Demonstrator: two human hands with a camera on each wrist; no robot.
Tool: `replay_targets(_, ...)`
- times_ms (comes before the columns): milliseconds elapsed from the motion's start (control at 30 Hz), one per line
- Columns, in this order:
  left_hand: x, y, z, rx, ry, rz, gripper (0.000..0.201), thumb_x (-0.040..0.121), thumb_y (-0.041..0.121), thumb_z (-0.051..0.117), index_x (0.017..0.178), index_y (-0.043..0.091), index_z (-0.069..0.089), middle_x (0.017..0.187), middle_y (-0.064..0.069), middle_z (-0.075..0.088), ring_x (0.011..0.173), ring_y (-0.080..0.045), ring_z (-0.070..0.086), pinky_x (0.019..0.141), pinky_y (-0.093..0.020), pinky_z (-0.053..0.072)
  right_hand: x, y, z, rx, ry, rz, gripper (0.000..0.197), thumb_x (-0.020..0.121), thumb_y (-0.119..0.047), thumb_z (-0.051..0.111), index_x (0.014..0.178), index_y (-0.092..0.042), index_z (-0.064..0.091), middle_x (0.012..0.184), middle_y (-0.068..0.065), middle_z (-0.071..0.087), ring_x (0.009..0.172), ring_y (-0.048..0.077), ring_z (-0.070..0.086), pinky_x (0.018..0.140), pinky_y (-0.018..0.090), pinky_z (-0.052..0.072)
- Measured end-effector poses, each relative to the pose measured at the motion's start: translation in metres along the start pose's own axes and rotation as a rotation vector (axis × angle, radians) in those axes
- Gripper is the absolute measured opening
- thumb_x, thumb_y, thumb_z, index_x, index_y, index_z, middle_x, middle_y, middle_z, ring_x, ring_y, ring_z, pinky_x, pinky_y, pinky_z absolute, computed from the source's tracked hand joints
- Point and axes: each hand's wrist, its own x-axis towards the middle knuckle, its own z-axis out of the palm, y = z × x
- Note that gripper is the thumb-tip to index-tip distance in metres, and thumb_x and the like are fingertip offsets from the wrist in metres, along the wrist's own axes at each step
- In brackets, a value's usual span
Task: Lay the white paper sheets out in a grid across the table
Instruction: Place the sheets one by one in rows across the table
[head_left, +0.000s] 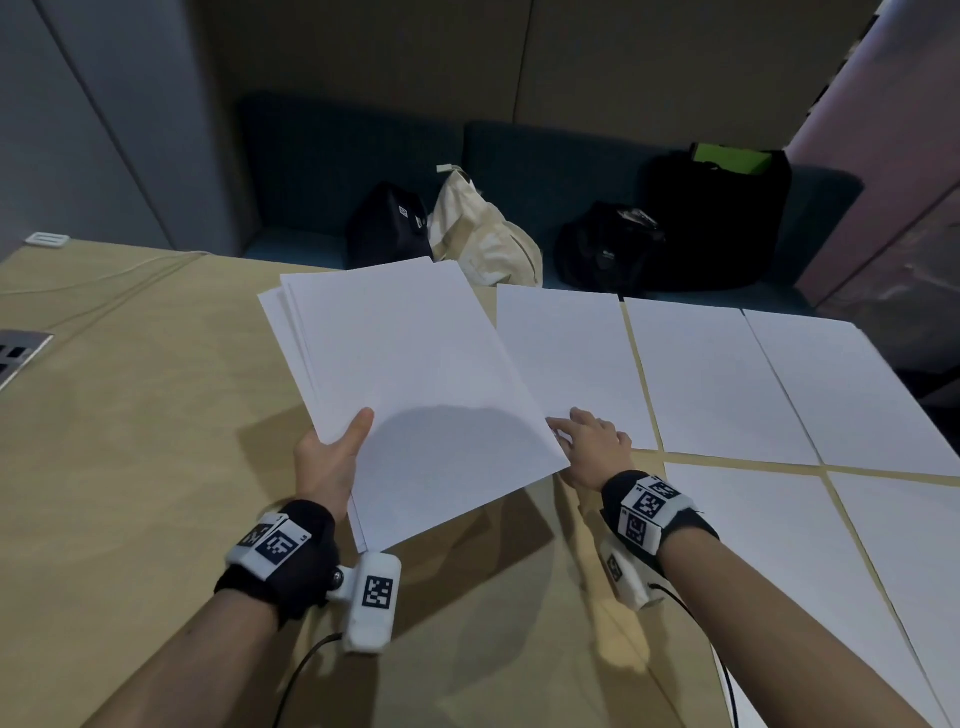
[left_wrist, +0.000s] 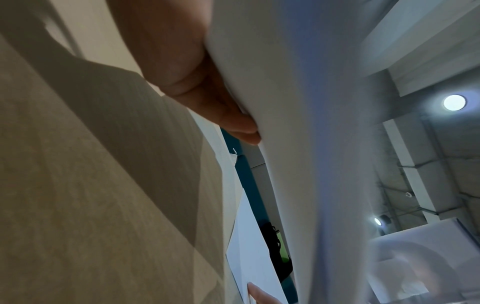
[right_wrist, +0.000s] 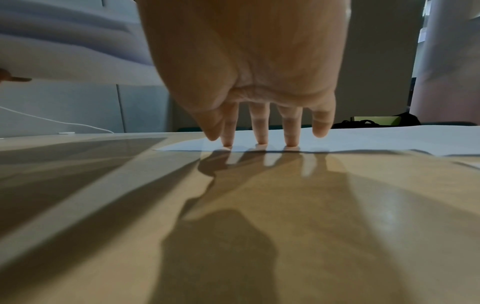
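My left hand (head_left: 332, 457) grips a stack of white sheets (head_left: 410, 384) above the wooden table (head_left: 130, 415), thumb on top and fingers (left_wrist: 233, 121) underneath the stack (left_wrist: 298, 144). My right hand (head_left: 587, 441) presses straight fingertips (right_wrist: 259, 139) on the near edge of a single sheet (head_left: 566, 358) lying flat just right of the stack; that sheet (right_wrist: 363, 137) also shows in the right wrist view. Further right lie two more sheets (head_left: 711, 379) (head_left: 852, 395) in the far row. Two sheets (head_left: 763, 561) (head_left: 914, 545) form a nearer row.
Beyond the table's far edge a dark bench (head_left: 519, 156) holds black bags (head_left: 717, 218) and a cream tote (head_left: 478, 228). A white cable (head_left: 104, 275) and a floor-box plate (head_left: 21, 353) are at the left. The left half of the tabletop is bare wood.
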Motion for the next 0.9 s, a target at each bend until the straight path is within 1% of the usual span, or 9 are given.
replay_targets(167, 0.001, -0.001, 0.0, -0.009, -0.011, -0.004, 0.036, 0.088, 0.02, 0.063, 0.116, -0.004, 0.061, 0.112, -0.014, 0.065, 0.098, -0.024, 0.06, 0.082, -0.028, 0.042, -0.002, -0.003, -0.001, 0.033, 0.0, 0.003, 0.041, 0.099, -0.033, 0.03, 0.138, -0.032, 0.042, 0.148, 0.004, 0.035, 0.134, 0.031, 0.033, 0.112, 0.047, 0.02)
replay_targets(267, 0.001, -0.001, 0.002, -0.015, -0.029, -0.001, 0.037, 0.088, 0.02, 0.062, 0.115, -0.005, 0.061, 0.107, -0.013, 0.065, 0.095, -0.023, 0.059, 0.081, -0.028, 0.042, -0.002, -0.007, -0.008, 0.154, 0.071, -0.01, 0.04, 0.1, -0.03, 0.032, 0.136, -0.023, 0.048, 0.148, 0.006, 0.039, 0.133, 0.031, 0.038, 0.11, 0.045, 0.024)
replay_targets(367, 0.002, 0.0, 0.003, -0.015, -0.048, 0.017, 0.036, 0.088, 0.022, 0.063, 0.115, -0.003, 0.061, 0.106, -0.01, 0.065, 0.099, -0.025, 0.061, 0.082, -0.029, 0.042, -0.002, -0.015, -0.022, 0.454, 0.178, -0.036, 0.036, 0.1, -0.025, 0.036, 0.119, -0.008, 0.061, 0.117, 0.01, 0.062, 0.107, 0.028, 0.055, 0.093, 0.036, 0.04)
replay_targets(433, 0.004, 0.0, 0.004, -0.011, -0.056, 0.025, 0.036, 0.087, 0.023, 0.064, 0.114, -0.001, 0.062, 0.108, -0.01, 0.066, 0.101, -0.025, 0.062, 0.085, -0.03, 0.044, -0.008, -0.021, -0.036, 0.774, 0.147, -0.032, 0.035, 0.099, -0.027, 0.039, 0.1, -0.004, 0.065, 0.085, 0.007, 0.062, 0.081, 0.023, 0.056, 0.077, 0.029, 0.042)
replay_targets(500, 0.005, 0.001, 0.004, -0.01, -0.07, 0.03, 0.034, 0.087, 0.024, 0.064, 0.112, 0.002, 0.062, 0.108, -0.009, 0.067, 0.101, -0.025, 0.062, 0.089, -0.032, 0.046, -0.014, -0.025, -0.047, 0.908, 0.089, -0.05, 0.034, 0.096, -0.03, 0.048, 0.093, -0.002, 0.065, 0.07, 0.007, 0.056, 0.068, 0.021, 0.051, 0.07, 0.028, 0.043)
replay_targets(633, 0.002, 0.005, 0.004, -0.053, -0.104, 0.04, 0.019, 0.086, 0.018, 0.065, 0.104, 0.011, 0.061, 0.096, -0.001, 0.066, 0.098, -0.023, 0.061, 0.088, -0.032, 0.046, -0.02, -0.025, -0.048, 0.77, 0.108, -0.094, 0.026, 0.077, -0.02, 0.075, 0.095, -0.01, 0.06, 0.06, 0.0, 0.056, 0.057, 0.014, 0.053, 0.061, 0.021, 0.044)
replay_targets(700, -0.002, 0.006, 0.003, -0.072, -0.121, 0.037, 0.019, 0.086, 0.016, 0.065, 0.104, 0.011, 0.06, 0.092, 0.002, 0.065, 0.096, -0.022, 0.061, 0.087, -0.031, 0.045, -0.023, -0.024, -0.044, 0.787, 0.195, -0.063, 0.022, 0.073, -0.013, 0.079, 0.086, -0.011, 0.06, 0.058, 0.0, 0.056, 0.054, 0.012, 0.052, 0.058, 0.021, 0.045)
replay_targets(800, -0.009, 0.005, 0.003, -0.085, -0.142, 0.04, 0.022, 0.086, 0.016, 0.065, 0.106, 0.011, 0.061, 0.103, -0.005, 0.066, 0.097, -0.023, 0.062, 0.088, -0.032, 0.046, -0.03, -0.022, -0.038, 0.819, 0.278, -0.024, 0.021, 0.072, -0.007, 0.079, 0.068, -0.016, 0.06, 0.06, 0.002, 0.058, 0.052, 0.013, 0.053, 0.057, 0.024, 0.05)
replay_targets(900, -0.018, 0.005, 0.003, -0.098, -0.14, 0.048, 0.026, 0.087, 0.018, 0.064, 0.11, 0.009, 0.061, 0.105, -0.005, 0.066, 0.097, -0.022, 0.063, 0.088, -0.03, 0.046, -0.039, -0.018, -0.033, 0.852, 0.312, -0.019, 0.014, 0.076, -0.008, 0.075, 0.073, -0.013, 0.062, 0.058, 0.002, 0.058, 0.051, 0.013, 0.053, 0.061, 0.025, 0.049)
